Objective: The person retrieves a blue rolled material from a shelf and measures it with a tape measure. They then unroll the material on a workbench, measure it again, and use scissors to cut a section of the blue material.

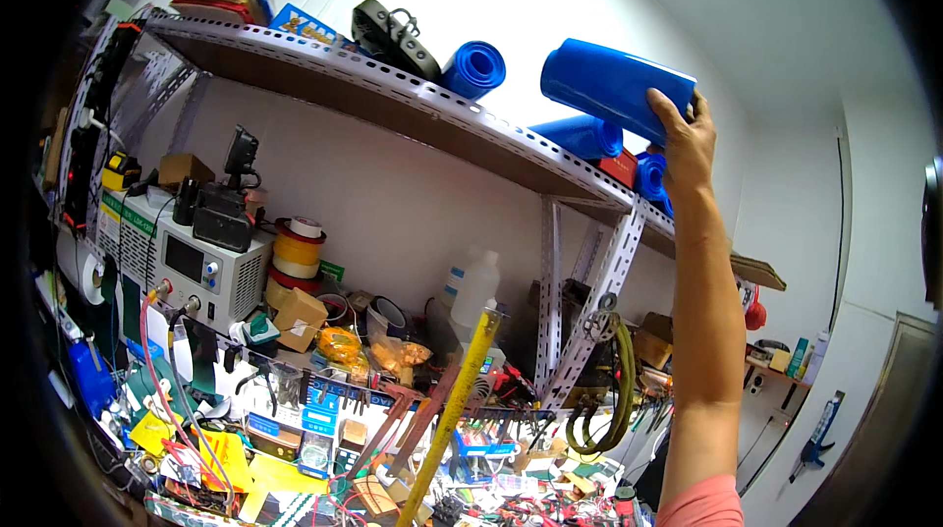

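My right hand (pixel 690 139) is raised to the top shelf, its thumb and fingers gripping one end of a roll of glossy blue plastic sheet (pixel 604 85). That roll is tilted, held just above the shelf. Under it another blue roll (pixel 586 137) lies on the shelf next to a red box (pixel 618 166), with more blue rolls (pixel 650 176) just left of my wrist. Farther left, a blue roll (pixel 475 71) shows its coiled end. My left hand is out of the picture.
The metal shelf (pixel 393 77) has a slotted upright (pixel 594 316). A long yellow strip (pixel 450 414) rises in front of the cluttered bench. A grey bench instrument (pixel 192 257), wire spools (pixel 297 254) and a white bottle (pixel 476 286) stand below. Looped cable (pixel 621 385) hangs from the upright.
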Motion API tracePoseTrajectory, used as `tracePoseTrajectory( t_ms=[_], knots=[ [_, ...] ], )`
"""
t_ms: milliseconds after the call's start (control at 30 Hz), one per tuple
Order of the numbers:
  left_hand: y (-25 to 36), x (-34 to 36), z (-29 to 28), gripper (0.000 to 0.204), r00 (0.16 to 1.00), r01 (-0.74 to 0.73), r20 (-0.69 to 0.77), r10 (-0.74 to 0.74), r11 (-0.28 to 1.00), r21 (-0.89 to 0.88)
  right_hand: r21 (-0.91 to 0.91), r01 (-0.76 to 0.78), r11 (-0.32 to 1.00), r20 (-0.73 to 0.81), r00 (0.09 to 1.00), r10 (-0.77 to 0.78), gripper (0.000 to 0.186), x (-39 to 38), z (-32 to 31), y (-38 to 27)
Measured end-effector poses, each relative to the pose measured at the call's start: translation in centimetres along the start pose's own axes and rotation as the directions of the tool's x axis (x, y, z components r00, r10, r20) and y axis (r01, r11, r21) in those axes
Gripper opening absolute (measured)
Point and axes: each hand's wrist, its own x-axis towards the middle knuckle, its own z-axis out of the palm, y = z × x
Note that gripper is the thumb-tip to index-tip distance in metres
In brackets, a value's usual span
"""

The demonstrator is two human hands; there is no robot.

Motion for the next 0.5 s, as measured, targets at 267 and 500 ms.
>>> tracePoseTrajectory(
  t_ms=[267,500],
  knots=[
    [-4.0,-2.1,2.1,0.026,0.941,-0.251,-0.226,0.253,0.967,0.039,-0.560,0.192,0.806,0.041,0.978,-0.204,0.073,1.5,10.0,1.2],
    [-9.1,-4.1,4.1,0.037,0.947,-0.011,-0.322,-0.005,0.999,-0.048,-0.687,0.047,0.725,0.235,0.959,0.160,0.087,-0.9,16.3,6.2]
  ],
)
